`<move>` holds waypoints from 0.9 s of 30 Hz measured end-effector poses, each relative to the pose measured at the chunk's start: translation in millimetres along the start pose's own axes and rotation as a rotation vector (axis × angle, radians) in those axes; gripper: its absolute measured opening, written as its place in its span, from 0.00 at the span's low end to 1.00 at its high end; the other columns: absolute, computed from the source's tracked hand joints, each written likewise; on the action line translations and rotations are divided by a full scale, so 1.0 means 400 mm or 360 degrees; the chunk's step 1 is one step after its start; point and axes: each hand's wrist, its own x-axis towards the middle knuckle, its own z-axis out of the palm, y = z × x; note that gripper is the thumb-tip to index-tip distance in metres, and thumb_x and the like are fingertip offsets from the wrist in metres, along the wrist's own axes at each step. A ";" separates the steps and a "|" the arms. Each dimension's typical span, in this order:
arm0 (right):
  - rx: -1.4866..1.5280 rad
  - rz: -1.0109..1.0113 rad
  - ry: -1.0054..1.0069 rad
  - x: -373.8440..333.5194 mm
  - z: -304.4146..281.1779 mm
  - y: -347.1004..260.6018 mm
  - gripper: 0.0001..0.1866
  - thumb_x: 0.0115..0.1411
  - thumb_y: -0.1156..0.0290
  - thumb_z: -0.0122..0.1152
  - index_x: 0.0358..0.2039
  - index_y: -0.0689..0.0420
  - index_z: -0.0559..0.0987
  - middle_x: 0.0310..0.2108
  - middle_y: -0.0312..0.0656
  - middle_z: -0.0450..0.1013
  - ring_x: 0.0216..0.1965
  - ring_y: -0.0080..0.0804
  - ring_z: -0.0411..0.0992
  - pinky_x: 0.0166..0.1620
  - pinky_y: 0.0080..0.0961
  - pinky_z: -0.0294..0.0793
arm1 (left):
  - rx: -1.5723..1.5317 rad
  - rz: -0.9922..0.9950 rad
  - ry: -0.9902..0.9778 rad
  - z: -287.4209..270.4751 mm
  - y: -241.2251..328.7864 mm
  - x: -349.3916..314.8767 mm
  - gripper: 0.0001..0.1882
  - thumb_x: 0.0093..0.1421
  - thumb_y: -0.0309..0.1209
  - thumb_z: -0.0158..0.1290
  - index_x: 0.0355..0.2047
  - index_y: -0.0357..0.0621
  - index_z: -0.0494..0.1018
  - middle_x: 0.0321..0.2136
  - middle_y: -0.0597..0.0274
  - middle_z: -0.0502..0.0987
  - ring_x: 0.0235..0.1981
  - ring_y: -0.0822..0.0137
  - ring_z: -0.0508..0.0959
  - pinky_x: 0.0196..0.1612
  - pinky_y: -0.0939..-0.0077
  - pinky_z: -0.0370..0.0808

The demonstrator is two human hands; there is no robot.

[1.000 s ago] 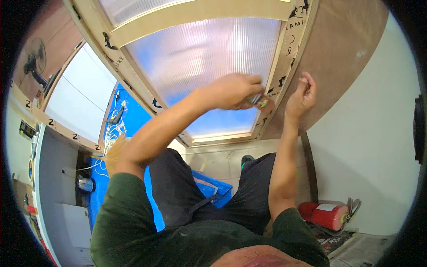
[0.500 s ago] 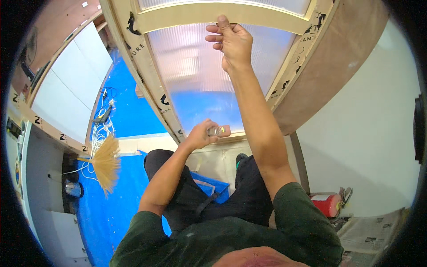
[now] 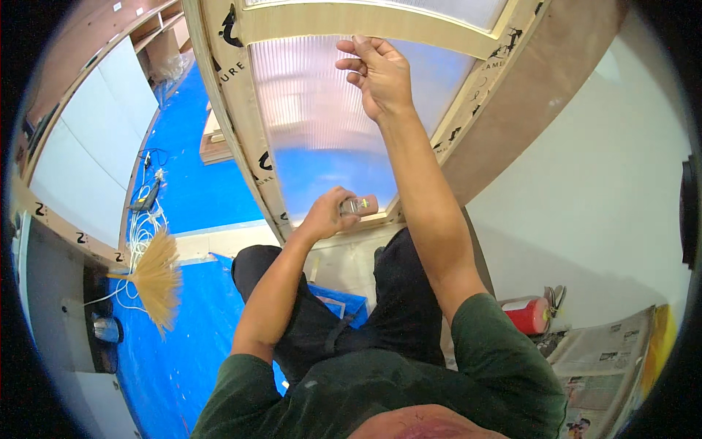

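Observation:
My left hand (image 3: 325,214) is closed round a small clear bottle-like container (image 3: 357,205) with a pinkish end, held in front of the lower part of a wooden-framed door (image 3: 267,146). Higher up, my right hand (image 3: 382,77) has its thumb pressed to the bent index finger, right at the lower edge of the curved crossrail (image 3: 365,24). Whatever is in that pinch, if anything, is too small to see. Behind both hands the ribbed translucent panel (image 3: 314,110) fills the frame, and dark marks run along the wooden stiles.
Blue sheeting (image 3: 194,300) covers the floor at left, with a straw broom (image 3: 157,282) and tangled white cables (image 3: 142,219) on it. Stacked boards (image 3: 216,146) lie beyond the door. To the right are a white wall (image 3: 570,197), a red fire extinguisher (image 3: 528,316) and newspaper (image 3: 603,358).
The view has shifted a little and the door appears turned slightly. My right hand has come slightly down from the crossrail's face to its lower edge. The left hand keeps its hold.

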 end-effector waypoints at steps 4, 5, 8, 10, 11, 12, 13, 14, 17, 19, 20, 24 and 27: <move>-0.0006 0.0033 0.0038 0.004 -0.007 -0.010 0.11 0.70 0.66 0.64 0.44 0.60 0.77 0.38 0.47 0.83 0.30 0.29 0.80 0.29 0.18 0.75 | 0.0009 0.0006 0.0038 -0.010 0.004 0.000 0.27 0.50 0.32 0.71 0.50 0.38 0.78 0.44 0.50 0.77 0.46 0.48 0.79 0.51 0.59 0.76; -0.0017 0.0060 0.0053 0.006 -0.010 -0.016 0.11 0.70 0.66 0.64 0.44 0.59 0.78 0.38 0.47 0.83 0.30 0.29 0.80 0.30 0.18 0.75 | -0.0001 0.0022 0.0065 -0.014 0.001 -0.004 0.27 0.50 0.33 0.71 0.50 0.39 0.78 0.43 0.50 0.77 0.46 0.47 0.79 0.50 0.59 0.76; 0.0071 0.0041 0.0075 0.025 -0.071 -0.020 0.10 0.70 0.65 0.64 0.44 0.59 0.78 0.38 0.46 0.83 0.31 0.28 0.80 0.31 0.19 0.75 | 0.0025 0.0017 0.0079 -0.035 0.009 -0.012 0.27 0.50 0.33 0.71 0.50 0.39 0.78 0.43 0.50 0.77 0.45 0.47 0.79 0.50 0.59 0.76; 0.0016 -0.0004 0.0175 0.025 -0.120 -0.038 0.11 0.70 0.65 0.64 0.44 0.58 0.78 0.37 0.45 0.82 0.31 0.28 0.79 0.31 0.19 0.75 | 0.0052 -0.0009 0.0064 -0.044 0.015 -0.017 0.26 0.51 0.33 0.71 0.50 0.38 0.78 0.44 0.50 0.77 0.45 0.48 0.80 0.50 0.60 0.76; -0.0012 -0.0031 0.0229 0.024 -0.144 -0.051 0.11 0.70 0.65 0.64 0.44 0.58 0.78 0.37 0.45 0.82 0.31 0.28 0.79 0.31 0.20 0.75 | 0.0067 -0.0019 0.0053 -0.048 0.017 -0.018 0.26 0.51 0.32 0.71 0.50 0.38 0.78 0.44 0.50 0.77 0.45 0.48 0.80 0.50 0.60 0.76; -0.0023 -0.0032 0.0272 0.025 -0.167 -0.063 0.11 0.69 0.64 0.65 0.45 0.58 0.78 0.38 0.44 0.82 0.31 0.28 0.78 0.32 0.20 0.74 | 0.0047 -0.0011 0.0077 -0.052 0.020 -0.020 0.27 0.51 0.32 0.71 0.50 0.38 0.78 0.44 0.50 0.77 0.45 0.48 0.80 0.50 0.60 0.76; -0.0028 -0.0039 0.0321 0.028 -0.192 -0.078 0.12 0.69 0.64 0.65 0.45 0.58 0.78 0.38 0.43 0.82 0.32 0.27 0.78 0.32 0.19 0.74 | 0.0033 0.0001 0.0095 -0.060 0.025 -0.022 0.27 0.51 0.32 0.71 0.50 0.38 0.78 0.44 0.50 0.77 0.45 0.48 0.80 0.50 0.61 0.76; -0.0035 -0.0046 0.0371 0.030 -0.219 -0.093 0.12 0.69 0.63 0.66 0.45 0.58 0.79 0.39 0.42 0.82 0.33 0.26 0.77 0.32 0.19 0.74 | 0.0017 0.0013 0.0111 -0.065 0.030 -0.024 0.27 0.51 0.32 0.71 0.50 0.38 0.77 0.44 0.51 0.77 0.45 0.48 0.80 0.50 0.61 0.76; -0.0030 -0.0141 0.0505 0.041 -0.306 -0.124 0.12 0.69 0.65 0.65 0.47 0.58 0.76 0.38 0.44 0.82 0.30 0.27 0.78 0.31 0.19 0.75 | 0.0032 -0.0045 0.0124 -0.075 0.035 -0.031 0.27 0.50 0.30 0.72 0.51 0.37 0.77 0.44 0.51 0.78 0.45 0.48 0.80 0.50 0.62 0.77; 0.0035 -0.0280 0.0586 0.036 -0.387 -0.150 0.12 0.70 0.66 0.64 0.47 0.58 0.76 0.38 0.43 0.81 0.31 0.27 0.78 0.31 0.20 0.75 | 0.0024 -0.0011 0.0141 -0.084 0.042 -0.037 0.28 0.51 0.30 0.72 0.51 0.36 0.77 0.44 0.51 0.77 0.45 0.48 0.80 0.49 0.62 0.77; 0.0067 -0.0340 0.0618 0.027 -0.409 -0.166 0.12 0.70 0.66 0.63 0.47 0.58 0.76 0.38 0.43 0.81 0.32 0.27 0.78 0.32 0.20 0.75 | 0.0018 -0.0005 0.0157 -0.086 0.043 -0.041 0.28 0.51 0.29 0.72 0.52 0.36 0.76 0.44 0.51 0.77 0.45 0.48 0.80 0.49 0.62 0.77; -0.0504 -0.0330 0.0727 -0.084 -0.428 -0.183 0.08 0.70 0.67 0.60 0.45 0.57 0.77 0.39 0.39 0.81 0.33 0.26 0.78 0.34 0.23 0.76 | 0.0067 0.0118 0.0243 -0.084 0.052 -0.041 0.28 0.51 0.29 0.71 0.52 0.36 0.76 0.47 0.49 0.77 0.45 0.47 0.80 0.48 0.60 0.78; -0.1749 -0.0589 -0.0224 -0.225 -0.392 -0.124 0.22 0.65 0.59 0.67 0.55 0.56 0.77 0.56 0.43 0.76 0.52 0.40 0.76 0.53 0.37 0.76 | 0.0141 0.0289 0.0323 -0.083 0.099 -0.007 0.28 0.51 0.28 0.71 0.52 0.37 0.76 0.48 0.48 0.76 0.46 0.46 0.79 0.49 0.59 0.78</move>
